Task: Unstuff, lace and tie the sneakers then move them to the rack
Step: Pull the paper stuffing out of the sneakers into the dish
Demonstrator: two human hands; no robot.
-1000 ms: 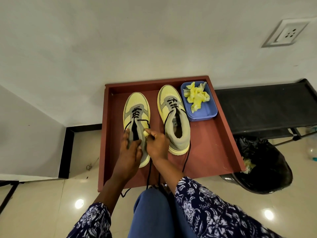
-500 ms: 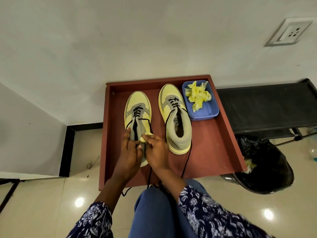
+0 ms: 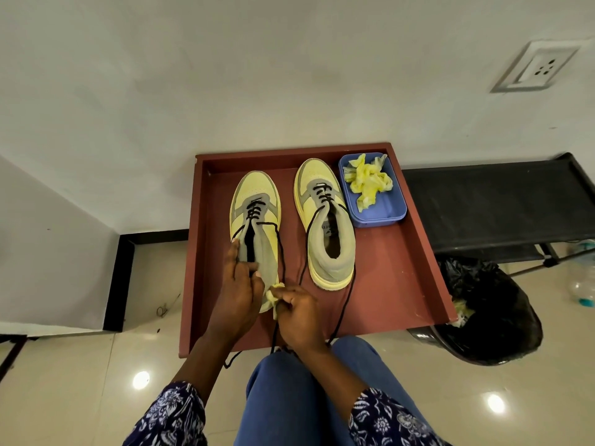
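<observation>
Two yellow-and-grey sneakers stand side by side on a red-brown tray [image 3: 402, 278], toes toward the wall. My left hand [image 3: 240, 284] grips the collar of the left sneaker [image 3: 256, 204]. My right hand [image 3: 297, 312] pinches a wad of yellow stuffing paper [image 3: 273, 292] at that sneaker's heel. The right sneaker [image 3: 325, 220] has an empty opening. Both shoes are laced only at the lower eyelets, and their loose black laces [image 3: 343, 304] trail over the tray's near edge.
A blue tub [image 3: 386, 214] holding crumpled yellow paper sits at the tray's far right corner. A black rack [image 3: 499, 201] stands to the right, with a black-lined bin [image 3: 495, 317] in front of it. My blue-trousered knee is below the tray.
My right hand has drawn back from the left sneaker's opening toward its heel, taking the yellow paper wad with it. My left hand stays on the shoe's collar.
</observation>
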